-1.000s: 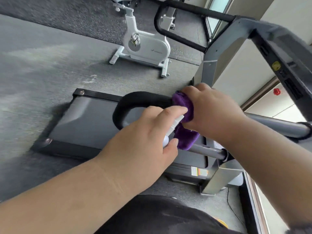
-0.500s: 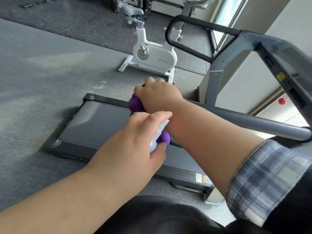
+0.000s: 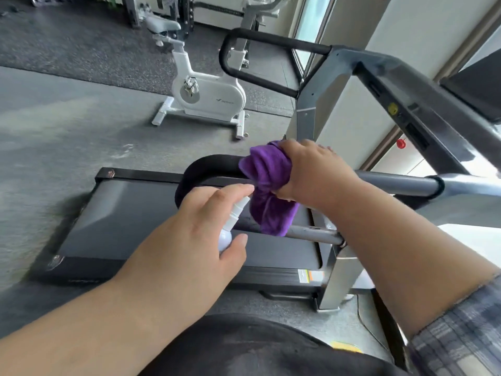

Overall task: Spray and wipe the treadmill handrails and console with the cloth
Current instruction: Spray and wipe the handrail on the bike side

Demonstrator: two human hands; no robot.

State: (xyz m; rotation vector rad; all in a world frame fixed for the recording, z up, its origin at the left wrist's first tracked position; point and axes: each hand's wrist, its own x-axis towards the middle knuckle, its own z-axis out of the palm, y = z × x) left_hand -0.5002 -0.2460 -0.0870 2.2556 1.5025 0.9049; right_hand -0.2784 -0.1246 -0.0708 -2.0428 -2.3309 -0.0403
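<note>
My right hand (image 3: 311, 172) grips a purple cloth (image 3: 268, 191) wrapped around the near handrail (image 3: 208, 161), where its black foam loop meets the grey tube. Cloth hangs down below the rail. My left hand (image 3: 189, 240) holds a small white spray bottle (image 3: 230, 226), index finger on top of the nozzle, which points toward the cloth. The far handrail (image 3: 260, 39) is a black loop at the upper middle. The console (image 3: 423, 109) runs down the upper right, seen from its underside.
The treadmill belt deck (image 3: 135, 221) lies below the hands on grey gym flooring. A white exercise bike (image 3: 208, 96) stands beyond it. Grey uprights (image 3: 336, 278) flank the deck at right. A wall and window are at the far right.
My right hand slid the cloth back along the near handrail from the loop's curved end toward the grey tube. My left hand stays beside it with the bottle.
</note>
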